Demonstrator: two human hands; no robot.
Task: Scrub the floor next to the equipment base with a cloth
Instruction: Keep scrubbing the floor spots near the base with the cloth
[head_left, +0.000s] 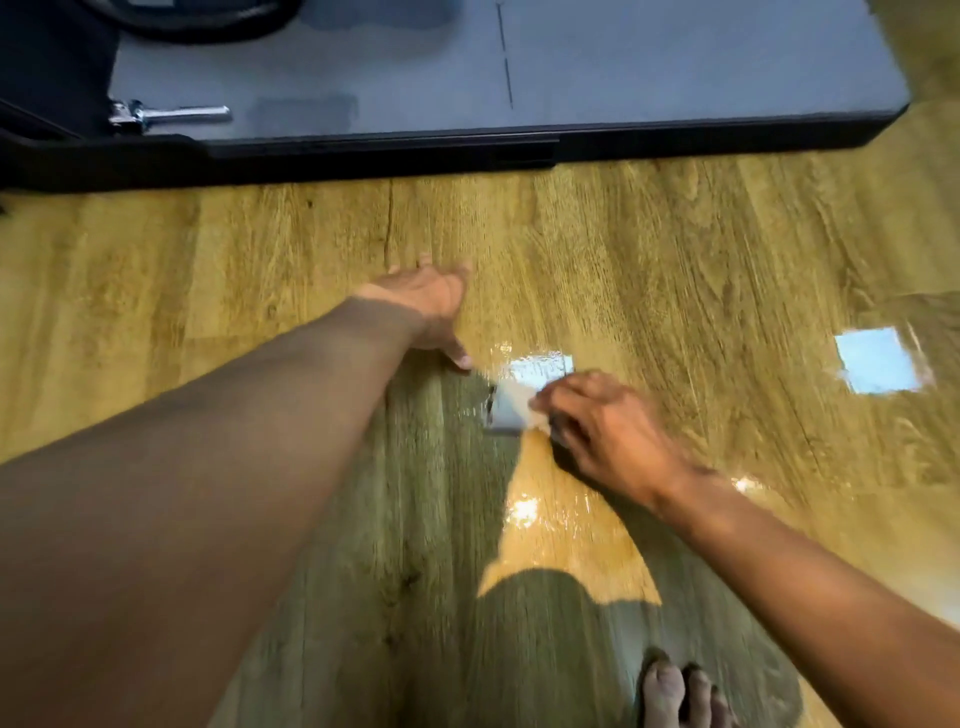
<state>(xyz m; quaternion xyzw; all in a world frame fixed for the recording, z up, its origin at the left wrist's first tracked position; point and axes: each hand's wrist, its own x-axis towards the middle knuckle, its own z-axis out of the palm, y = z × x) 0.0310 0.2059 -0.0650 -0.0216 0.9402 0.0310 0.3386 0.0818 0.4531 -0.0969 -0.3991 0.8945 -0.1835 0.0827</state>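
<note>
In the head view, your left hand (431, 306) lies flat on the wooden floor (675, 249). Its fingers (460, 270) are straight and a little spread, pointing toward the equipment base (519, 73). It holds nothing and looks to be propping you up. Your right hand (608, 431) is just beside it, nearer to you, with its fingertips pinched together on a small pale cloth (511, 410). The cloth is down on the floor between your two hands, well short of the base's black edge (467, 150).

As for progress, a wet sheen (540, 514) lies under your right wrist and runs up to the cloth, so that strip looks already gone over. The planks between your left hand and the black edge look dull and dry. By that reading the scrubbing is under way, and the band right against the base is what you have left.

Much of this is hard to make out. The cloth and your right hand are smeared by blur, so you cannot tell how the cloth is folded or how much sits under your palm. Two bright squares (878, 361) are light reflected off the floor, and one of them touches the cloth and muddles its far edge. The base is cut off at the top and left, where a chrome lever (171, 114) lies on it. Your toes (675, 691) are clipped by the bottom edge.
</note>
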